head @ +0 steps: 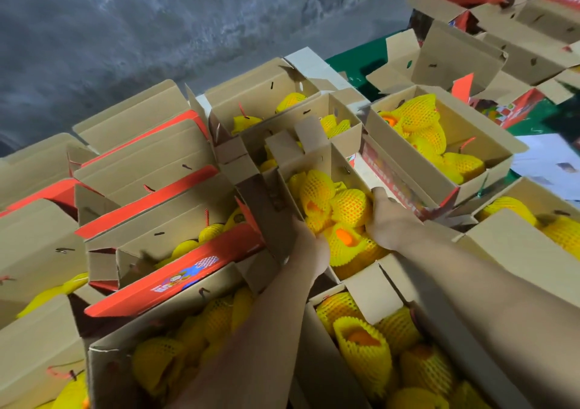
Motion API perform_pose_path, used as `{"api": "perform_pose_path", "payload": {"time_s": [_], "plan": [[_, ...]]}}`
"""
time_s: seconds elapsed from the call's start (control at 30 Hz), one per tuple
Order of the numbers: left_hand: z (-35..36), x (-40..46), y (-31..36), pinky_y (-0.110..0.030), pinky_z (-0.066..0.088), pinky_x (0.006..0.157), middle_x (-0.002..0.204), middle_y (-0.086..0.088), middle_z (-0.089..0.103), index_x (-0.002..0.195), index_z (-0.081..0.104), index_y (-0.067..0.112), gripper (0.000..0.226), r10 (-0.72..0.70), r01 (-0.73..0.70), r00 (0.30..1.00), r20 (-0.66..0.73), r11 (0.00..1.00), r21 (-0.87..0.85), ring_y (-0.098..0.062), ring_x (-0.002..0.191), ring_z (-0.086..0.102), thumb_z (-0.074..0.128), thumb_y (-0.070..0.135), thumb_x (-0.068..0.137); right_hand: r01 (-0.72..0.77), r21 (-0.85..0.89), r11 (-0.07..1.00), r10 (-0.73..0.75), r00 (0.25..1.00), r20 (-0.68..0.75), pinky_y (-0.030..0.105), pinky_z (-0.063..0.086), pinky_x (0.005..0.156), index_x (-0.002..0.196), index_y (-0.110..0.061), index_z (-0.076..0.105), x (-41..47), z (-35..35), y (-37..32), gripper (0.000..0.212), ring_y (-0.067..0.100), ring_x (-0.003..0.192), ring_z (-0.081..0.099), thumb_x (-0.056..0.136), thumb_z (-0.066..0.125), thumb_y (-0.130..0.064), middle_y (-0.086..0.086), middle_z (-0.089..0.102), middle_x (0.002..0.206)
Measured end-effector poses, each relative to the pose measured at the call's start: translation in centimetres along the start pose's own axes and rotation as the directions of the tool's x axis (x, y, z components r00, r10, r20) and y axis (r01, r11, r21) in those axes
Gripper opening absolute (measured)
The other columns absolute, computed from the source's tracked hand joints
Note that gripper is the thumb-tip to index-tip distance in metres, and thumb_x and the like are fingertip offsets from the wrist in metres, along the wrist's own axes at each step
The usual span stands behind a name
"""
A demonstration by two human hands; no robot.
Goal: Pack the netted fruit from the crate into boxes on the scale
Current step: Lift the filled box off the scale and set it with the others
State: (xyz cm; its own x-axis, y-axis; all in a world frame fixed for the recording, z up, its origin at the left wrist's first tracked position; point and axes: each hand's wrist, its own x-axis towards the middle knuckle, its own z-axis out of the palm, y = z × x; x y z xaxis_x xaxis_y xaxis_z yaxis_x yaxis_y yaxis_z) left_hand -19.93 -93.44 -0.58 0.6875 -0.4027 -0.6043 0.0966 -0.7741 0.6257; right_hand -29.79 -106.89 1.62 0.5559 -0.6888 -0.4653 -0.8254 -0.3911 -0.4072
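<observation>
From the head camera, both hands reach into one open box (339, 170) of netted fruit (348, 207): the left hand (314, 248) and right hand (389, 220) press against fruit, grip unclear. Crowded neighbouring boxes (439, 144) could tip, spilling fruit.

Yellow mesh-netted orange fruit (343, 207), brown cardboard box (320, 157), red lid (175, 270)

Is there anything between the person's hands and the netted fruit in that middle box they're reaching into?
Nothing visible. Both the left hand and the right hand are already inside the open box, against the netted fruit; its flaps stand clear above.
</observation>
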Motion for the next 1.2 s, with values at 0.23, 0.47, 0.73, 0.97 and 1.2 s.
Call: {"api": "perform_pose_path", "payload": {"time_s": [0.23,0.47,0.73,0.97,1.2], "plan": [[-0.5,-1.4,-1.5,-0.042,0.033,0.119,0.165,-0.01,0.035,0.164,0.015,0.017,0.068,0.076,-0.073,0.996,0.04,0.995,-0.063,-0.032,0.15,0.036,0.048,0.035,0.108,0.178,0.036,0.983,-0.17,0.972,-0.163,0.05,0.042,0.112,0.153,-0.017,0.033,-0.8,-0.5,-1.7,0.063,0.04,0.136,0.046,0.097,0.061,-0.021,0.016,0.042,0.148],[-4.1,-6.8,-5.8,-0.019,0.049,0.099,0.124,0.018,0.07,0.131,0.064,0.03,0.031,0.432,-0.473,0.871,-0.232,0.865,-0.166,0.004,0.116,0.062,0.057,0.022,0.102,0.491,0.07,0.868,-0.472,0.861,-0.187,0.04,0.038,0.115,0.145,-0.017,0.055,-6.4,3.9,-7.1,0.057,0.032,0.136,0.045,0.088,0.062,-0.016,0.009,0.05,0.146],[-11.7,-14.2,-18.8,-0.008,0.043,0.092,0.117,0.024,0.067,0.118,0.065,0.041,0.025,0.438,-0.444,0.778,-0.45,0.891,0.099,0.009,0.114,0.059,0.048,0.031,0.102,0.688,0.0,0.726,-0.688,0.725,0.036,0.042,0.036,0.113,0.145,-0.023,0.053,-15.7,11.2,-11.4,0.052,0.028,0.135,0.044,0.093,0.056,-0.022,0.002,0.046,0.151],[-14.3,-20.8,-31.4,-0.036,0.036,0.116,0.137,-0.005,0.06,0.124,0.071,0.014,0.032,0.528,-0.334,0.693,-0.491,0.839,0.43,-0.024,0.129,0.051,0.065,0.015,0.093,0.687,-0.063,0.724,-0.683,0.727,0.073,0.039,0.042,0.112,0.142,-0.025,0.053,-25.2,17.5,-10.0,0.047,0.023,0.134,0.045,0.095,0.058,-0.024,-0.001,0.047,0.149],[-14.3,-24.7,-34.6,-0.036,0.026,0.115,0.156,-0.009,0.035,0.154,0.043,0.025,0.078,0.383,-0.154,0.771,-0.508,0.887,0.435,-0.027,0.142,0.034,0.076,0.018,0.084,0.475,-0.24,0.847,-0.504,0.86,-0.075,0.047,0.023,0.127,0.156,-0.03,0.035,-32.8,23.4,-6.6,0.071,0.028,0.156,0.016,0.091,0.062,-0.038,0.006,0.018,0.168]]}}
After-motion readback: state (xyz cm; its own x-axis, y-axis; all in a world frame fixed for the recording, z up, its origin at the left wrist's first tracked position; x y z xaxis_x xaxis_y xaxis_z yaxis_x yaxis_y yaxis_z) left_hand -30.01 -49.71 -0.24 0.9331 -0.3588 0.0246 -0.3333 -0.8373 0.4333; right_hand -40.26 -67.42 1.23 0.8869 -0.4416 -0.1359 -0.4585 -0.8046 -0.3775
